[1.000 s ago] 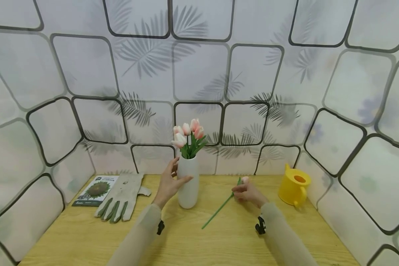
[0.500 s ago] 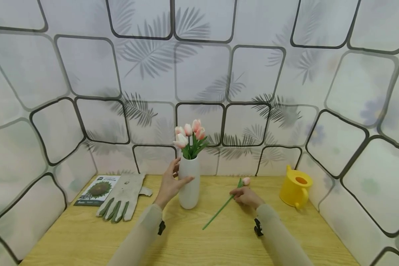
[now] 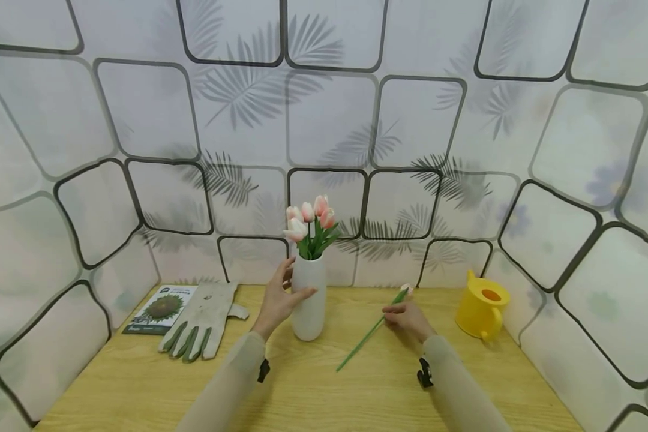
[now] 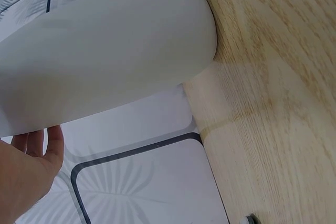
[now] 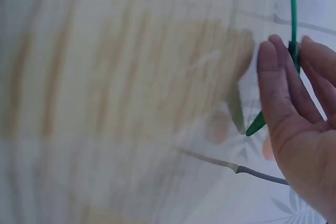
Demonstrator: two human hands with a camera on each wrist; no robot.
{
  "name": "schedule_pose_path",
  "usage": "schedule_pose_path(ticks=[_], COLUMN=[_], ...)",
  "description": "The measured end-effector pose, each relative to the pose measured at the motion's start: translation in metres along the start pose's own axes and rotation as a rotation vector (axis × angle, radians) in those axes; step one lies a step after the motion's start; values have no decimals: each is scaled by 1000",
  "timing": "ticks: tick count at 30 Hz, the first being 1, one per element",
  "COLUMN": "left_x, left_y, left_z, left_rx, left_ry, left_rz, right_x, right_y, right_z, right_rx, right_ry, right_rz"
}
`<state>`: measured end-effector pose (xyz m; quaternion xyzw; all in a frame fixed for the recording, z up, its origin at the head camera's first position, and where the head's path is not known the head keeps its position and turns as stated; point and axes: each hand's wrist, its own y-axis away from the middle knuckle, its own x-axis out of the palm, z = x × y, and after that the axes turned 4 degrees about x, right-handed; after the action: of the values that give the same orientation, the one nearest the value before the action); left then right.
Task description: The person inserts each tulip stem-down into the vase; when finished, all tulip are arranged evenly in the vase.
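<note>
A tall white vase (image 3: 309, 300) stands upright on the table with several pink-and-white tulips (image 3: 311, 219) in it. My left hand (image 3: 281, 300) grips the vase from its left side, thumb across the front and fingers behind. In the left wrist view, the hand (image 4: 31, 174) is at the edge of the vase (image 4: 121, 51). To the right, my right hand (image 3: 407, 319) pinches a single tulip (image 3: 364, 341) by its green stem near the leaves. Its pale pink head points away from me. The right wrist view shows the stem (image 5: 293, 14) between thumb and fingers.
A grey-and-green work glove (image 3: 200, 324) partly covers a seed packet with a sunflower picture (image 3: 162, 307) at the left. A yellow watering can (image 3: 480, 309) stands at the right. Patterned walls (image 3: 329, 120) enclose the back and sides of the wooden table (image 3: 302, 396).
My right hand has shifted slightly right with the single tulip, and the flower's head and leaves have turned a little. My left hand stays on the vase.
</note>
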<state>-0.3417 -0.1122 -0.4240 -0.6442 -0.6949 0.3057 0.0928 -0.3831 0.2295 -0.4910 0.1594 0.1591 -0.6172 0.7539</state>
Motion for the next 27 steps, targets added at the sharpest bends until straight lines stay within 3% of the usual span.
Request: schedule_pose_path(ticks=[7, 18, 27], left_x=[0, 0, -1], left_y=[0, -1, 0], left_z=[0, 0, -3], left_rx=[-21, -38, -33], left_ry=[-11, -16, -15], left_rz=[0, 11, 12], right_x=[-2, -6, -6], right_y=[0, 6, 6], right_z=[4, 8, 22], right_rx=[24, -12, 37], right_ry=[-197, -409, -610], right_rz=[-157, -226, -332])
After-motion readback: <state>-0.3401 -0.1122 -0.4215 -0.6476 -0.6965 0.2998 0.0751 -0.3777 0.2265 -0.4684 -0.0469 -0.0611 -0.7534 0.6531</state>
